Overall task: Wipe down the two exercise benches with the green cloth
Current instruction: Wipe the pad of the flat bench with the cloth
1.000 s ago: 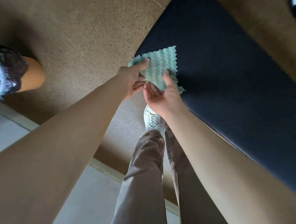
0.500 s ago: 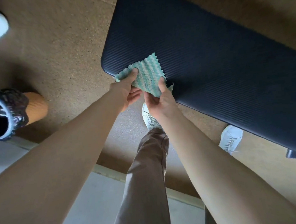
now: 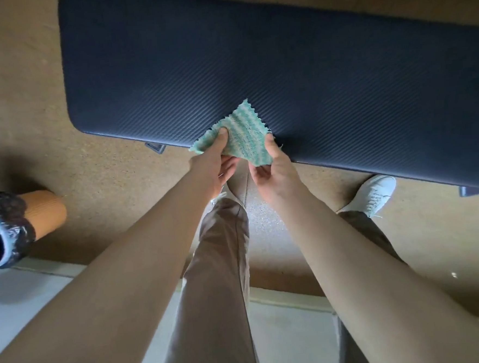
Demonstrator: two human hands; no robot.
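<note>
The green cloth (image 3: pixel 241 137) is held spread between both hands at the near edge of the dark blue exercise bench (image 3: pixel 296 72), its far corner lying over the padding. It is pinched by the left hand (image 3: pixel 213 162) at one corner and by the right hand (image 3: pixel 274 167) at the other, thumbs on top.

bench pad (image 3: pixel 281 65): dark, fine diagonal ribbing, matt sheen | green cloth (image 3: pixel 243 135): woven, fuzzy, pinked edges | floor (image 3: pixel 46 155): speckled, grainy, matt
</note>
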